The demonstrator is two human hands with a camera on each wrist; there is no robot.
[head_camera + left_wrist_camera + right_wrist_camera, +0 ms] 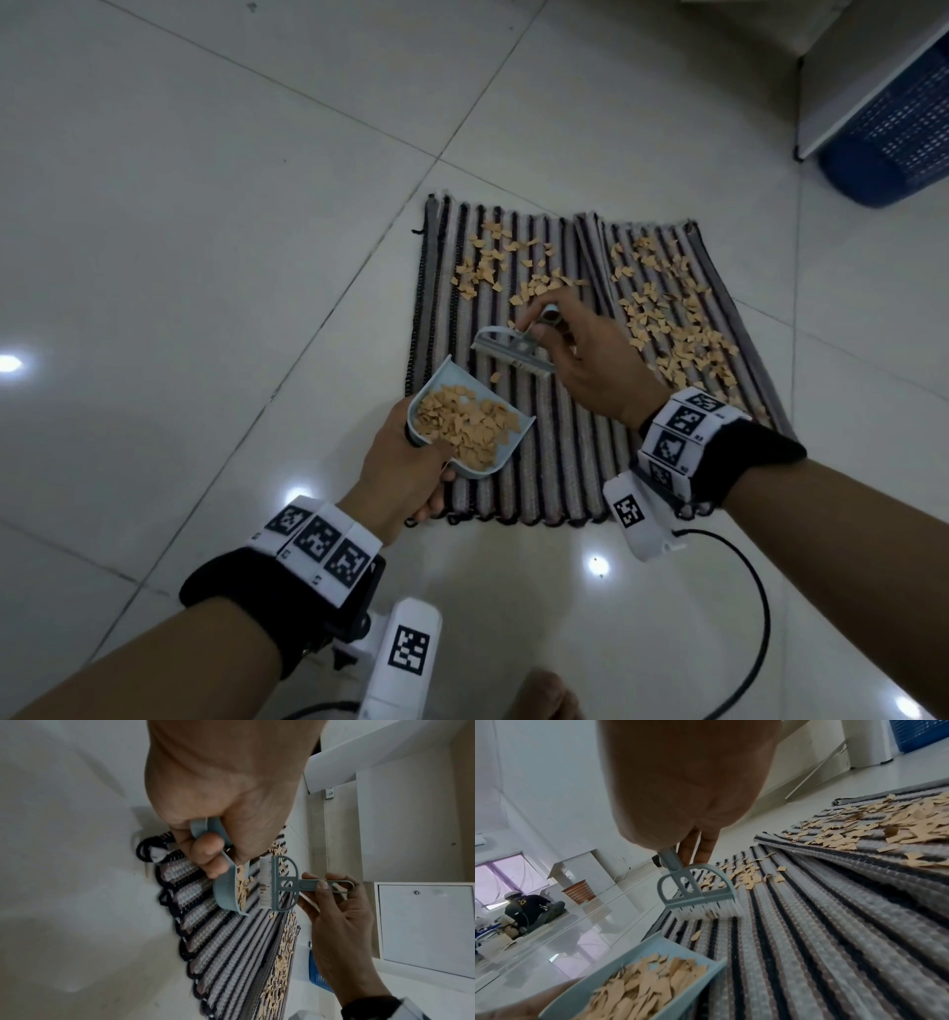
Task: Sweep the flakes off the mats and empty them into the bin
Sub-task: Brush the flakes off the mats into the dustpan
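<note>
we are holding the loaded dustpan [464, 430] level in the left hand [405, 473], right hand [590, 360] pinching the brush [513, 352], drawing remaining flakes [518, 267] gently panward.

Two mats on the floor [205, 205], side by side, long edges overlapping; right mat [719, 288] lies over the left mat [554, 462] along the seam. Loose flakes [493, 262] on the left mat's 12 o'clock half, more spread over most of the right mat. Dustpan [475, 419] in the left hand [400, 462] at the left mat's 8 o'clock edge, with a heap of flakes in it. Brush [513, 349] in the right hand [590, 360], just at 1 o'clock of the dustpan, bristles toward it, one flake between them. Bin [893, 133] at 2 o'clock of the mats, well apart, partly under a cabinet [862, 61].
</note>
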